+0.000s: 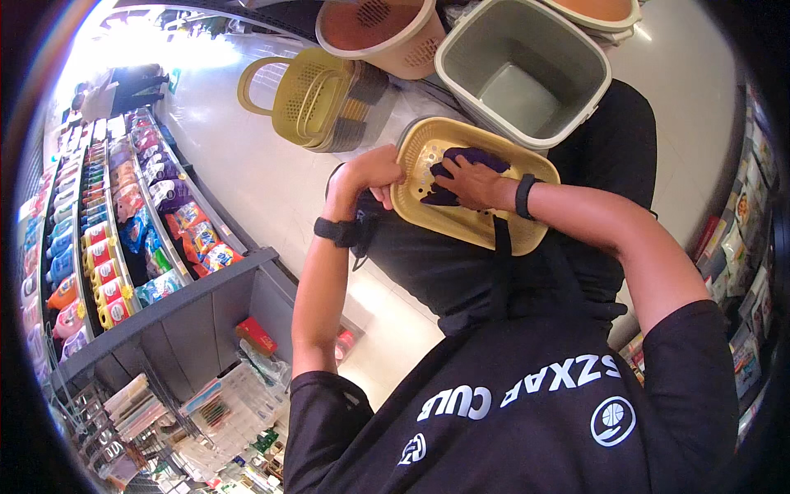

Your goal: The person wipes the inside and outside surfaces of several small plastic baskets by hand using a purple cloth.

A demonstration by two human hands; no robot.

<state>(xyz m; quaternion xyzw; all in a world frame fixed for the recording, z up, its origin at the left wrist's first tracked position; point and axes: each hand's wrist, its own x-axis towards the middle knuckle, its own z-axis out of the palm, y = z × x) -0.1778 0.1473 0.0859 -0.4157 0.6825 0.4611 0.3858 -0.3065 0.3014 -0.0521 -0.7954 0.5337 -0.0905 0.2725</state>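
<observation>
On my lap rests a yellow plastic basket point(410, 200) with holes in its base, tilted towards me. My left hand point(376, 170) grips its left rim, the thumb side against the edge. Inside the basket, my right hand point(466, 182) presses a dark purple cloth point(487, 159) against the bottom, fingers spread over it. Part of the cloth is hidden under that hand. Just beyond the basket stands a grey plastic bin point(453, 62) with a pale rim, its inside facing up.
Olive handled baskets point(290, 92), nested together, stand on the tiled floor point(259, 179). A white tub with an orange-brown inside point(333, 52) is beside the grey bin. Shelves of detergent bottles and bags point(133, 228) run along the left. Packaged goods point(737, 241) line the right. A person point(117, 92) appears far off.
</observation>
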